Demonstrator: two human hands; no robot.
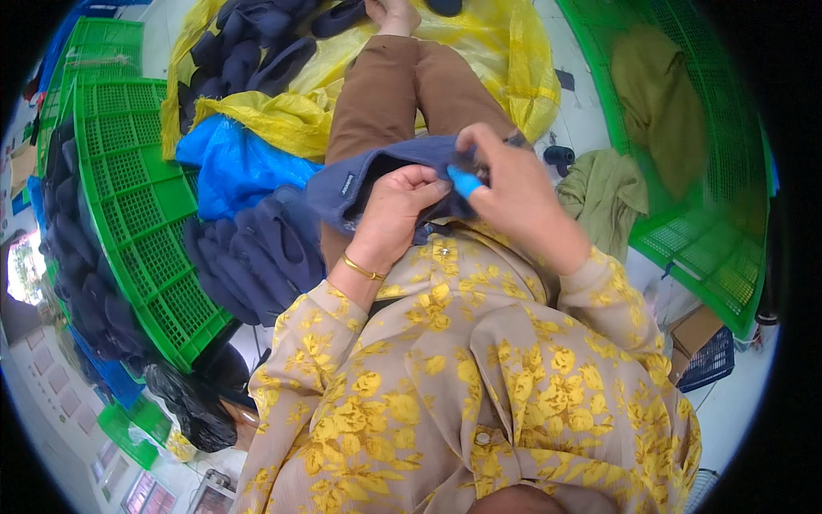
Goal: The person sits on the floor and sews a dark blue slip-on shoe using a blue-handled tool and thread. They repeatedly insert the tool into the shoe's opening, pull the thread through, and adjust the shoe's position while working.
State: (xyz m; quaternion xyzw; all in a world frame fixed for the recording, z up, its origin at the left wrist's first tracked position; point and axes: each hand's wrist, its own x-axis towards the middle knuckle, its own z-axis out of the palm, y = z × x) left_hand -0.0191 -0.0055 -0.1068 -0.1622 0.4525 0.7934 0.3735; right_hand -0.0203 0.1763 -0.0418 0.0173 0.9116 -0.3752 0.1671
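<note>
Across my lap lies a navy fabric slipper (342, 193), its dark opening facing up and a small label by its rim. My left hand (392, 214), with a gold bangle at the wrist, pinches the slipper's edge between thumb and fingers. Close beside it, my right hand (524, 193) is curled at the slipper's right end, a blue wrap (463, 182) round one digit. Something dark shows blurred between the right fingers; I cannot make out what it is. Left of my lap stands a row of similar navy slippers (257, 257), pressed together.
Ahead, a yellow sheet (522, 60) carries more navy slippers (244, 51). A blue sheet (235, 163) lies at its left. Green crates (158, 231) stand on the left, with another green crate (719, 248) at right, near olive cloths (599, 193). A dark spool (558, 156) sits on the floor.
</note>
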